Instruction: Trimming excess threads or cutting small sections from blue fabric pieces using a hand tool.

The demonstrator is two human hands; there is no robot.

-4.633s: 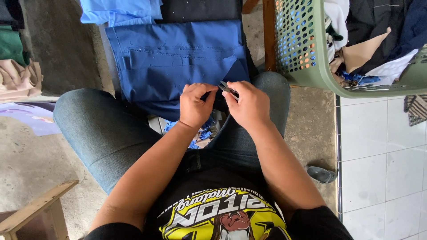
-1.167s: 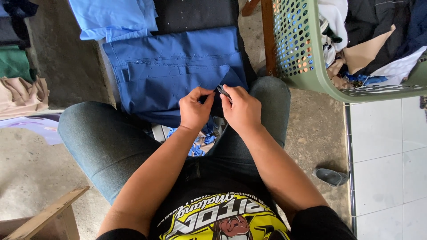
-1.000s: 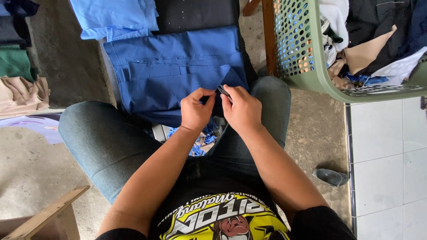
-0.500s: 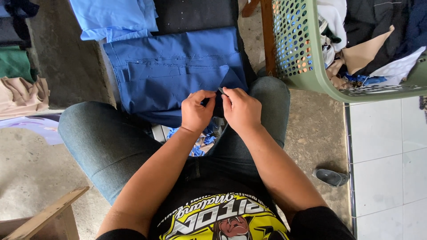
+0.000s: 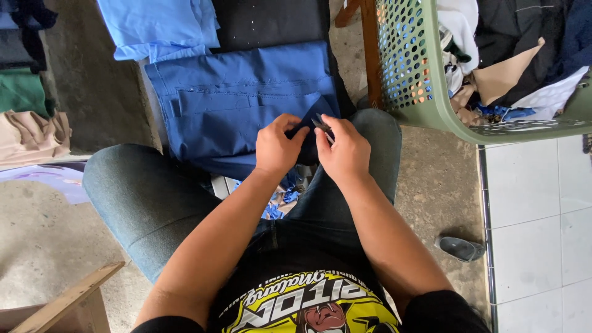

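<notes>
- The left hand (image 5: pixel 279 147) pinches a folded corner of the blue garment (image 5: pixel 246 105), thumb and fingers closed on the cloth right at the edge nearest the person.
- The right hand (image 5: pixel 346 153) is clenched around a small metal tool (image 5: pixel 322 125), probably thread snips, though only its tip shows between the fingers.
- The tool's tip sits at the same corner of cloth that the left hand holds up, so tool and fabric meet just between the two hands, above the right knee.
- The rest of the blue garment lies spread flat ahead, over the lap and onto the floor, seams and a pocket line facing up.
- As a judgement, the trimming is mid-way: small blue fabric scraps (image 5: pixel 280 200) lie between the knees, while this corner is only now being worked.
- Much looks left: the green laundry basket (image 5: pixel 431 105) to the right is full of mixed garments.
- A light blue cloth (image 5: pixel 160 28) and a black cloth (image 5: pixel 271 21) lie beyond the blue garment.
</notes>
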